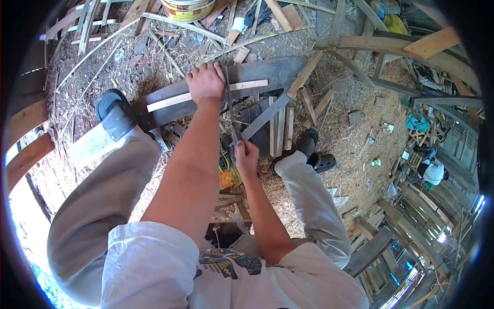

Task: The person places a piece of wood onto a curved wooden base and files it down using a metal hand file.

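Note:
My left hand presses down on a pale wooden strip, its fingers curled over the far edge. The strip lies on a dark wide plank. My right hand is closed around the handle end of a long thin saw, whose narrow blade runs up across the strip just right of my left hand. A grey board slants up to the right of the saw, near my right hand.
My shod feet rest left of the plank and near some upright wood pieces. A yellow bucket stands at the top. Wood scraps and shavings cover the ground. Curved wooden beams stand at the right.

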A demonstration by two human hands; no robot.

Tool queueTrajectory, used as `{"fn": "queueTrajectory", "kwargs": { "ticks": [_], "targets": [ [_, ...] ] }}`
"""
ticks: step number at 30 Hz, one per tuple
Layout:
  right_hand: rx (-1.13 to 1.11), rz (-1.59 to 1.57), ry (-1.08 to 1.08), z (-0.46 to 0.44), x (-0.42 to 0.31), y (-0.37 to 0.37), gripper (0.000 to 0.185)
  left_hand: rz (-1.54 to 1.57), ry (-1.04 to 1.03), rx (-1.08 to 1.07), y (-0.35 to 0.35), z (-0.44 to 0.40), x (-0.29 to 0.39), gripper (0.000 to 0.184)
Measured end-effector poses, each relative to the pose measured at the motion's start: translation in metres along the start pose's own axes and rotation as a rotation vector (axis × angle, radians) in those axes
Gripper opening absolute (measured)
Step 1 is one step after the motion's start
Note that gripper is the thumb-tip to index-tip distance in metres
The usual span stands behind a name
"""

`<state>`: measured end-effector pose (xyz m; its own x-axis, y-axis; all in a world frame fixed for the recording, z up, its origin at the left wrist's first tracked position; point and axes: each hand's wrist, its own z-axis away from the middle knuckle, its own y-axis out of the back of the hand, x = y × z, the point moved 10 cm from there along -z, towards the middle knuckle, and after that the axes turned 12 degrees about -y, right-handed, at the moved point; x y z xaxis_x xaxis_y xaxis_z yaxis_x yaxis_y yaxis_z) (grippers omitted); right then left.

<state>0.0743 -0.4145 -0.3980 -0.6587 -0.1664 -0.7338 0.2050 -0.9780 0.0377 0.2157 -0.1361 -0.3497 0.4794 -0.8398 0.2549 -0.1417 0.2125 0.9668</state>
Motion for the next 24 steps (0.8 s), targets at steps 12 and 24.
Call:
{"fn": "queueTrajectory", "kwargs": {
  "ticks": [12, 24],
  "targets": [
    [0.006, 0.158, 0.031, 0.006, -0.024, -0.003, 0.036, -0.006, -0.002, -0.009, 0.001, 0.0, 0.0, 0.041],
    [0.071, 0.232, 0.153, -0.001, -0.026, -0.003, 0.028, -0.004, 0.006, 0.005, 0.007, 0.001, 0.0, 0.044]
  ]
}}
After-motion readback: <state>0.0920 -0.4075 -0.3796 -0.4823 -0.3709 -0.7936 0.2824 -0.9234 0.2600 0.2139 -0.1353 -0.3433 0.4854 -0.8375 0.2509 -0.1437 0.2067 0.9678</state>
